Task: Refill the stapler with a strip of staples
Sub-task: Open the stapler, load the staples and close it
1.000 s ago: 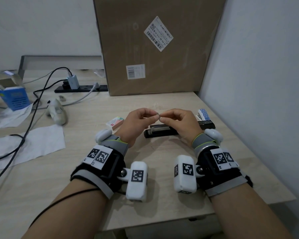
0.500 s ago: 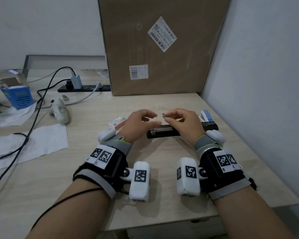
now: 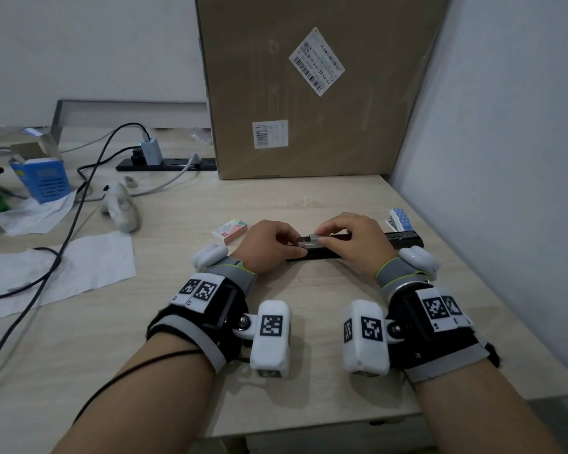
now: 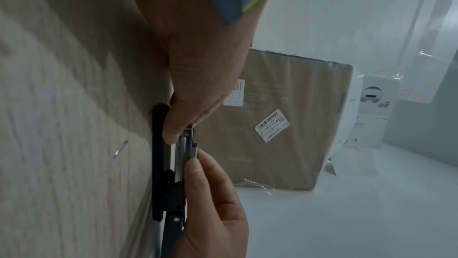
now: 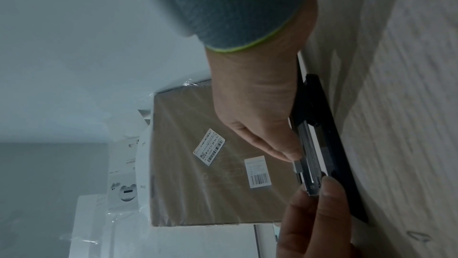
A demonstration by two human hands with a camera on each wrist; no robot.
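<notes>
Black stapler (image 3: 358, 245) lies flat on the pale wood surface (image 3: 276, 371), long axis left to right, opened out so the metal magazine channel (image 4: 182, 156) faces up.

Left hand (image 3: 266, 247): fingers curled round the left end of the channel, thumb and fingertips pinching its metal sides, steadying it.

Right hand (image 3: 351, 244): fingertips pinched on a short grey strip of staples (image 3: 312, 239), held at the mouth of the channel. In the left wrist view the strip (image 4: 194, 151) sits on the rail edge, its end standing proud of the channel. Touching the track, not seated.

Progress, as judged: stapler open, strip in hand and lined up with the track. Left to do: lay or slide the strip fully into the channel, then close the top arm until it latches. Cannot tell whether the pusher is drawn back.

Also present: small pink-and-green box (image 3: 229, 229) just left of the left hand, likely the staple box; one loose staple (image 4: 120, 148) on the surface near the stapler; large cardboard box (image 3: 309, 93) at the far edge.
</notes>
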